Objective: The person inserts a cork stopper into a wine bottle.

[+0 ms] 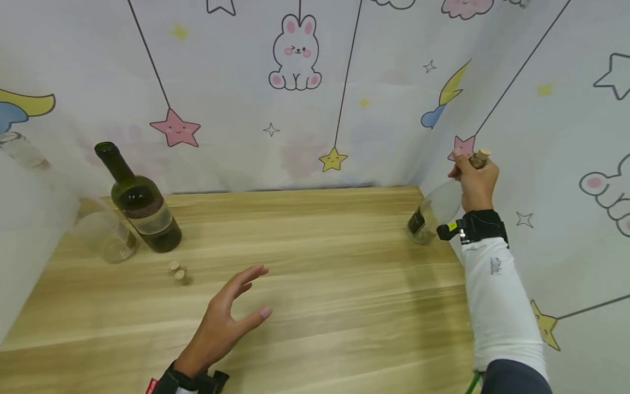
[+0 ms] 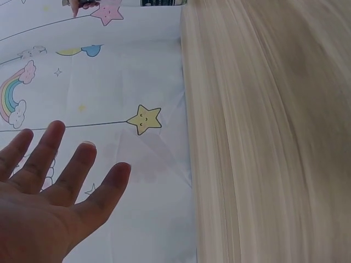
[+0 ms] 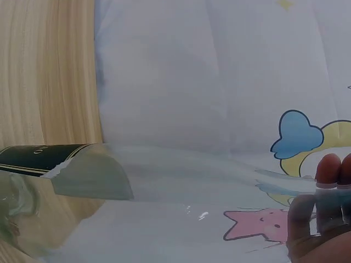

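My right hand grips the neck of a clear glass bottle at the table's right end. A cork shows at the top of that bottle, above the fingers. In the right wrist view, the fingers appear around the neck, and the bottle's dark label shows at the left. My left hand is over the front of the table, fingers spread and holding nothing. Nearest to it are two small corks on the wood.
A dark green wine bottle stands at the left of the wooden table. Beside it is another clear bottle, whose upper part blends into the pale wall. Printed white cloth rises behind the table and on both sides.
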`<state>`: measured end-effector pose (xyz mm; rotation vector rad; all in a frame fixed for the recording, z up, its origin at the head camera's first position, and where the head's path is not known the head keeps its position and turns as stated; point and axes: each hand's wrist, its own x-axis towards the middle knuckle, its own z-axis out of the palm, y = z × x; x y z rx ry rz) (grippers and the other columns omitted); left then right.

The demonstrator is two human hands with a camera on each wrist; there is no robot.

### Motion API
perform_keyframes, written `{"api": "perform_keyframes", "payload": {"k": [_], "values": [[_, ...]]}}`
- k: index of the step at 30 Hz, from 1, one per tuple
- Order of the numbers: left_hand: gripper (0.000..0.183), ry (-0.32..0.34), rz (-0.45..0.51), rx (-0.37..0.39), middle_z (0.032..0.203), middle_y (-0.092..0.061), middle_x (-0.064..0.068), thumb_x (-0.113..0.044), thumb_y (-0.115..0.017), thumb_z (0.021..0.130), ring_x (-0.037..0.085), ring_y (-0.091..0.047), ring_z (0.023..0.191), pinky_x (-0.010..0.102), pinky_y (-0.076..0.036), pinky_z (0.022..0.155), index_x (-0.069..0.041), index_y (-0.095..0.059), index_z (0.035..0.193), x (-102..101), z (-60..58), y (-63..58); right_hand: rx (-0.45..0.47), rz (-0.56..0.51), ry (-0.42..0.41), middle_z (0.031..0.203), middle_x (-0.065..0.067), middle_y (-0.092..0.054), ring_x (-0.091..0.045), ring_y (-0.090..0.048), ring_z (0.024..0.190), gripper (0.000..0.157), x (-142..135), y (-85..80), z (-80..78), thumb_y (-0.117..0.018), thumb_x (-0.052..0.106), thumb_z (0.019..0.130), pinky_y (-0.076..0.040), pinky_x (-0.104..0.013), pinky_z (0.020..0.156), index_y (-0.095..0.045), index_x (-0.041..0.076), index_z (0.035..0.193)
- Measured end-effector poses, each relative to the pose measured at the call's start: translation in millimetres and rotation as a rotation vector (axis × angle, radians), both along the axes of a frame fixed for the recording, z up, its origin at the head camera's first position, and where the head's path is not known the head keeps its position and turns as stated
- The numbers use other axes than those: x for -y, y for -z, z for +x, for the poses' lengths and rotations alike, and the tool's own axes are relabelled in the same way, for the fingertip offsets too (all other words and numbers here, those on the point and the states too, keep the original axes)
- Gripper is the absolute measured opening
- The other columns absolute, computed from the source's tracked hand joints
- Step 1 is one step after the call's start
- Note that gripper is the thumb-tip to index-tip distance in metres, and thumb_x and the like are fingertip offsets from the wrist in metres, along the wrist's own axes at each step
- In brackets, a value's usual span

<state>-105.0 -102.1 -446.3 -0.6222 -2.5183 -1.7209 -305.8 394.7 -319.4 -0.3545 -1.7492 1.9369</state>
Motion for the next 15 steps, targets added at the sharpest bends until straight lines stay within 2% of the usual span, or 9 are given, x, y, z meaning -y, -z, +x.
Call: {"api": "perform_keyframes", "payload": {"k": [3,9,12,15], "values": [[0.072,0.003,0.004,-0.014,0.149,-0.048,-0.005,-0.013,-0.076,0.09,0.021,-0.044,0.138,0.047,-0.041,0.11,-0.028,-0.039,0.149,-3.2,3.1,2.1,0.013,0.003,0.022,0.066,-0.004,-0.064,-0.015,-0.061,0.052,0.02,-3.4,2.2,-0.9,-0.078,0.014,0.087,-0.056,-0.019,0.054,-0.063,0.004,0.08],[0.07,0.008,0.015,-0.049,0.148,-0.05,0.001,-0.011,-0.075,0.09,0.025,-0.046,0.137,0.046,-0.042,0.109,-0.024,-0.039,0.15,-11.1,5.8,6.3,-0.008,0.041,0.013,0.065,-0.005,-0.066,-0.015,-0.063,0.053,0.017,-8.5,5.6,-4.8,-0.075,0.01,0.09,-0.056,-0.019,0.058,-0.065,0.004,0.078],[0.069,0.009,0.011,-0.049,0.148,-0.05,0.0,-0.014,-0.075,0.091,0.025,-0.046,0.137,0.046,-0.042,0.109,-0.025,-0.039,0.149,-15.5,7.1,7.6,0.021,0.093,0.014,0.065,-0.002,-0.068,-0.012,-0.065,0.057,0.015,-11.8,9.2,-5.0,-0.076,0.013,0.089,-0.055,-0.02,0.067,-0.066,0.006,0.08],[0.068,0.013,0.011,-0.039,0.147,-0.051,-0.002,-0.016,-0.075,0.091,0.023,-0.047,0.136,0.048,-0.043,0.108,-0.025,-0.04,0.149,-20.7,9.3,9.3,0.076,0.175,0.033,0.078,0.003,-0.071,-0.009,-0.066,0.075,0.016,-15.7,14.4,0.6,-0.08,0.018,0.086,-0.049,-0.024,0.084,-0.068,0.009,0.093]]}}
